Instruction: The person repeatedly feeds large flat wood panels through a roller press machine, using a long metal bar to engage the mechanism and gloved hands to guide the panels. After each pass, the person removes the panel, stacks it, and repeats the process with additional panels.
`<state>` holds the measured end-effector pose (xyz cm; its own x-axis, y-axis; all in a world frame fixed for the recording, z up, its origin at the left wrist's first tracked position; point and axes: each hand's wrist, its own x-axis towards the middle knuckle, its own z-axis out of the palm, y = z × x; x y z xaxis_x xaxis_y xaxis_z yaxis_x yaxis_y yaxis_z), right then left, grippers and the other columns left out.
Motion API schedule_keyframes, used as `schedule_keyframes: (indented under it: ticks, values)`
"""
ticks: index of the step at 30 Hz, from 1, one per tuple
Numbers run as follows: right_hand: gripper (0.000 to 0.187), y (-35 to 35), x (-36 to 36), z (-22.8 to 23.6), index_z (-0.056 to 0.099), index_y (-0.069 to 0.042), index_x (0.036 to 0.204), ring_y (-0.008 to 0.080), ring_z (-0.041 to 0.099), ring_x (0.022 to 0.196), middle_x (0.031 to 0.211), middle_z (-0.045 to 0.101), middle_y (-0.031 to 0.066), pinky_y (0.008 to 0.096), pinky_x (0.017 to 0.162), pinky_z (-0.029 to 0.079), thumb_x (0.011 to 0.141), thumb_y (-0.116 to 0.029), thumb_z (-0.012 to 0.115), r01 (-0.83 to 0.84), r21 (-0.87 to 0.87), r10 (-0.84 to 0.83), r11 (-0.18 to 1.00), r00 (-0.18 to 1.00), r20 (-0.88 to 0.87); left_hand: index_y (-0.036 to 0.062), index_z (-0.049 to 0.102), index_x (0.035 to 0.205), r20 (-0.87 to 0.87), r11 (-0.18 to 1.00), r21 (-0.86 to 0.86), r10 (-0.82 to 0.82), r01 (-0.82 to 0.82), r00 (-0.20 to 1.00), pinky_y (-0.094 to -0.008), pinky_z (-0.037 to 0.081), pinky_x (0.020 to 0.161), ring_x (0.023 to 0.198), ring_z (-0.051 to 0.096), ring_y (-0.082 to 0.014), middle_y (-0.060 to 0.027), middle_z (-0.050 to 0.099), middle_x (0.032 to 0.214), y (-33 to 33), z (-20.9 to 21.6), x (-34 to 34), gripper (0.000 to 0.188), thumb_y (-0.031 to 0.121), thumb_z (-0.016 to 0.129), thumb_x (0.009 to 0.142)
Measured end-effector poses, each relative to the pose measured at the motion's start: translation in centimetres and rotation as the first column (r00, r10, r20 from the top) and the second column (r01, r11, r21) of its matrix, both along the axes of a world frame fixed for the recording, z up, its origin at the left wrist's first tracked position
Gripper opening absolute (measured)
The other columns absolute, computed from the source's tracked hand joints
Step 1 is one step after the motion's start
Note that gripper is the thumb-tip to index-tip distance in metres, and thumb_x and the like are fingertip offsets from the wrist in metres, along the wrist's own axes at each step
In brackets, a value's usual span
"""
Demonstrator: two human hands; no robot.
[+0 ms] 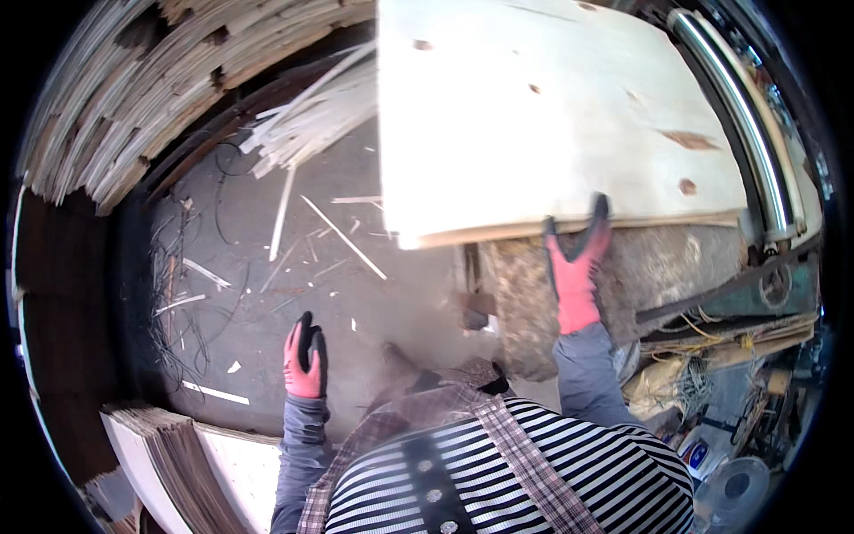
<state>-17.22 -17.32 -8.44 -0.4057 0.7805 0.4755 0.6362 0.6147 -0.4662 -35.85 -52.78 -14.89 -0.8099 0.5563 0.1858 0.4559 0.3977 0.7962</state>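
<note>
- Veneer sheets (551,125) (pale, thin-edged, dotted with brown knots) lie in a layered pile at the upper middle, their near edge jutting out over a rough, mottled block (534,307), their right side close to a shiny metal roller (738,116).
- Right hand (576,271), in a red glove with black fingertips, is at that near edge, thumb and fingers spread in a wide V, the tips overlapping the top sheet; nothing looks clasped (the hand is slightly blurred, so how firmly it presses I cannot tell).
- Left hand (306,363), gloved alike, hangs over the littered floor well apart from the pile, fingers loosely bent, with nothing visible in it.
- Handling, as I judge it: one sheet should be light and springy, the whole pile far heavier; the wood probably splits easily along the grain and at the knots, while the dry face seems smooth enough for sheets to slide on one another.
- Best hold, I would say: the long near edge, hands set wide apart, clear of the left corner and the knots.
- Containers: a clear round plastic vessel (735,485) sits at the lower right (its contents, if any, I cannot make out), beside a blue-and-white packet (696,452) whose inside is hidden.
</note>
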Motion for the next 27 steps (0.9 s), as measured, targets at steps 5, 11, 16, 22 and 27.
schedule_keyframes:
  ticks: [5,11,16,22,27]
  values:
    - [0.094,-1.8,-18.5,2.5,0.019,0.004,0.129,0.0364,0.022,0.122,0.131,0.023,0.0226,0.0431,0.102,0.019,0.062,-0.041,0.068,-0.315,-0.092,0.324,0.944,0.94,0.109,-0.0008,0.041,0.12,0.176,0.986,0.156,-0.086,0.059,0.981,-0.0285,0.043,0.084,0.098,0.054,-0.0203,-0.0149,0.046,0.117,2.6,1.1,-11.0,0.041,0.001,0.052,0.08]
    - [0.098,6.1,-32.6,0.0,0.017,-0.002,0.132,0.0304,0.017,0.126,0.135,0.02,0.0188,0.0444,0.103,0.012,0.061,-0.049,0.066,-0.259,-0.053,0.258,0.965,0.885,0.387,-0.0013,0.039,0.122,0.228,0.924,0.241,-0.352,0.297,0.908,-0.0274,0.041,0.085,0.098,0.054,-0.0204,-0.0147,0.045,0.119,11.9,2.6,-24.4,0.046,0.0,0.053,0.078]
    - [0.096,9.0,-36.5,-0.1,0.017,-0.004,0.133,0.03,0.015,0.127,0.136,0.019,0.018,0.0455,0.103,0.01,0.062,-0.049,0.064,-0.281,-0.223,0.359,0.933,0.711,0.605,-0.0018,0.043,0.118,0.222,0.949,0.039,-0.315,0.314,0.923,-0.0288,0.04,0.087,0.101,0.052,-0.0233,-0.0163,0.047,0.117,13.9,-1.8,-35.9,0.041,0.005,0.054,0.079]
    - [0.068,7.9,-36.4,9.5,0.031,-0.001,0.126,0.0348,0.03,0.117,0.127,0.032,0.0206,0.0426,0.097,0.026,0.07,-0.028,0.06,-0.094,-0.158,0.165,0.983,0.831,0.532,-0.0017,0.052,0.109,0.413,0.921,0.042,-0.369,0.388,0.833,-0.03,0.04,0.086,0.101,0.052,-0.0217,-0.0142,0.054,0.108,19.5,-6.0,-48.2,0.03,0.013,0.053,0.083]
    - [0.053,6.4,-37.7,16.9,0.038,-0.002,0.122,0.0349,0.043,0.105,0.118,0.043,0.0187,0.0417,0.088,0.036,0.073,-0.011,0.052,0.146,-0.061,-0.071,0.987,0.752,0.656,-0.0005,0.046,0.116,0.408,0.748,0.19,-0.65,0.636,0.642,-0.0268,0.045,0.075,0.083,0.058,-0.0167,-0.0114,0.055,0.106,33.6,-1.8,-55.2,0.032,0.015,0.045,0.088]
